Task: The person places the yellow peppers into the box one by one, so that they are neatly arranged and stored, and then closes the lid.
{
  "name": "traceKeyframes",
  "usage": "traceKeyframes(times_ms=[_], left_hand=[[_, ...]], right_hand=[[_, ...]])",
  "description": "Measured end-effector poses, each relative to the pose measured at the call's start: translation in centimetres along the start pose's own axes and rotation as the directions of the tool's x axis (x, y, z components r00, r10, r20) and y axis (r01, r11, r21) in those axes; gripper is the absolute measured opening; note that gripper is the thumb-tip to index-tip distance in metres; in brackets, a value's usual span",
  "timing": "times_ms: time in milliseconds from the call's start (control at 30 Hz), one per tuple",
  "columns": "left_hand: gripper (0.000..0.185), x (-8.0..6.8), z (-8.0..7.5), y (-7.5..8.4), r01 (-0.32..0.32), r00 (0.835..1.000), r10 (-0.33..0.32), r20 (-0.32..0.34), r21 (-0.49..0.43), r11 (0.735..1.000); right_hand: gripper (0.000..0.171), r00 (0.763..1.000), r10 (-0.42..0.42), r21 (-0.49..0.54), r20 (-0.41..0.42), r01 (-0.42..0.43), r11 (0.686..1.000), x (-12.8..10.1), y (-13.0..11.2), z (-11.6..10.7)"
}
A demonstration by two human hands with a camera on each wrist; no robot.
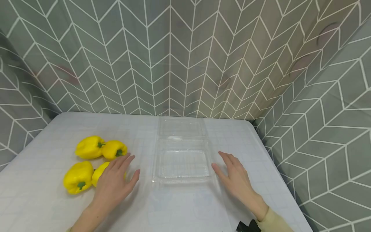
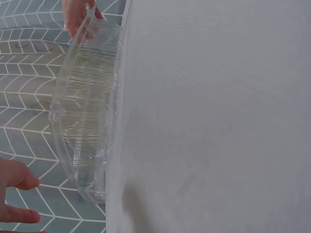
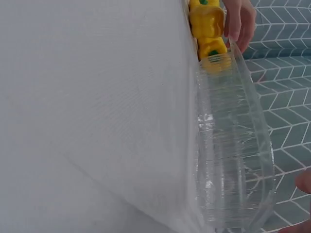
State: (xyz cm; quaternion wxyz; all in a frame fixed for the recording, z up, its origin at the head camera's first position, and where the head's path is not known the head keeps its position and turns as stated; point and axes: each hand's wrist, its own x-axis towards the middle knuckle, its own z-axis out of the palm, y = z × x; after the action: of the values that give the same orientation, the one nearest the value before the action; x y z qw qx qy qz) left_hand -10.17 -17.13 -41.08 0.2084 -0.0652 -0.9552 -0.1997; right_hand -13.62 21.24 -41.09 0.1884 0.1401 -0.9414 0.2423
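Observation:
A clear plastic clamshell container (image 1: 182,164) lies in the middle of the table, its lid (image 1: 182,127) folded back toward the curtain. To its left are several yellow bell peppers (image 1: 78,177) with green stems, grouped together. My left hand (image 1: 113,183) hovers between the peppers and the container, fingers spread, covering part of one pepper in the head view. On the other side, my right hand (image 1: 239,180) is held just off the container's right edge with fingers extended. In the right wrist view the peppers (image 3: 208,22) show behind the container (image 3: 228,141). Neither hand holds anything.
A white cloth covers the table (image 1: 185,209), which has rounded far corners. Grey patterned curtains (image 1: 171,58) hang behind it and along both sides. A black object (image 1: 248,226) sits by the right wrist at the bottom edge of the head view.

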Motion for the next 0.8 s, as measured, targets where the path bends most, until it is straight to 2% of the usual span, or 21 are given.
traceKeyframes(times_ms=[233,367,600,800], left_hand=[[0.049,0.0,-0.5,-0.4,-0.015,0.999,0.015,-0.035,-0.019,1.0],[0.051,0.1,-0.7,-0.9,-0.031,0.999,0.03,-0.041,-0.014,0.999],[0.052,0.0,-0.8,-1.5,-0.046,0.997,0.047,-0.066,0.019,0.999],[0.054,-0.2,-0.7,-1.8,-0.051,0.993,0.059,-0.104,0.074,0.996]], right_hand=[[0.041,0.998,0.057,0.154,-0.028,-0.052,0.987,0.8,0.2,1.2],[0.037,0.994,0.107,0.208,-0.031,-0.098,0.973,1.2,0.5,1.9],[0.039,0.972,0.235,0.318,0.017,-0.228,0.92,1.3,0.8,3.0],[0.039,0.962,0.27,0.373,0.036,-0.264,0.889,1.2,0.6,3.7]])
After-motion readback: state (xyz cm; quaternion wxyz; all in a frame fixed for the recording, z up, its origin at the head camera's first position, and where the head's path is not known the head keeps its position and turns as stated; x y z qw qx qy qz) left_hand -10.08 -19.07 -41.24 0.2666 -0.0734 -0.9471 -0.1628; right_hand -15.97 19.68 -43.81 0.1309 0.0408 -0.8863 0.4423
